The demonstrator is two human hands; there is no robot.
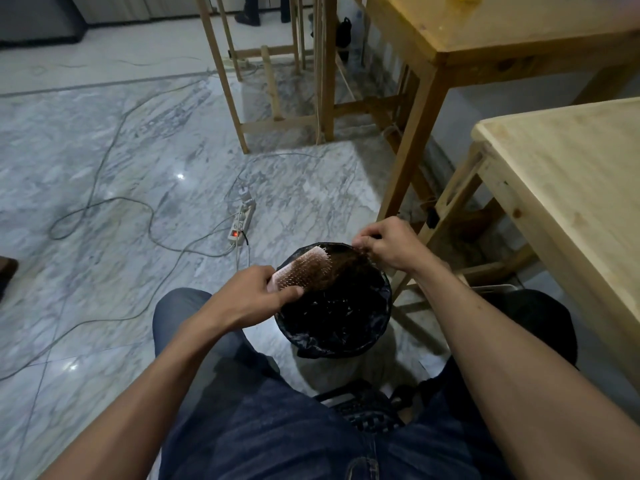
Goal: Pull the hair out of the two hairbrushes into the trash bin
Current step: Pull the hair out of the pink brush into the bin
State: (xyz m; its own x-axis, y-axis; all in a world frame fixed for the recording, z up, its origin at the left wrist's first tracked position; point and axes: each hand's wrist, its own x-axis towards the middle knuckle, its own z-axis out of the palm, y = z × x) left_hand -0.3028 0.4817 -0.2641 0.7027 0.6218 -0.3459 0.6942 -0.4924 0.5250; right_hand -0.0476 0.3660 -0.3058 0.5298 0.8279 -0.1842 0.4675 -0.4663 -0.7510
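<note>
A pink paddle hairbrush (300, 268) with pale bristles is held bristle-side up over a round trash bin (346, 344) lined with a black bag. My left hand (258, 291) grips the brush at its near end. A mat of brown hair (341, 268) stretches from the brush's far side toward my right hand (384, 245), whose fingertips pinch it above the bin's far rim. Dark hair lies inside the bin. A second hairbrush is not visible.
I sit with knees either side of the bin on a marble floor. A light wooden table (571, 209) is on the right, another wooden table (485, 36) behind it. A power strip (242, 220) and cables lie on the floor to the left.
</note>
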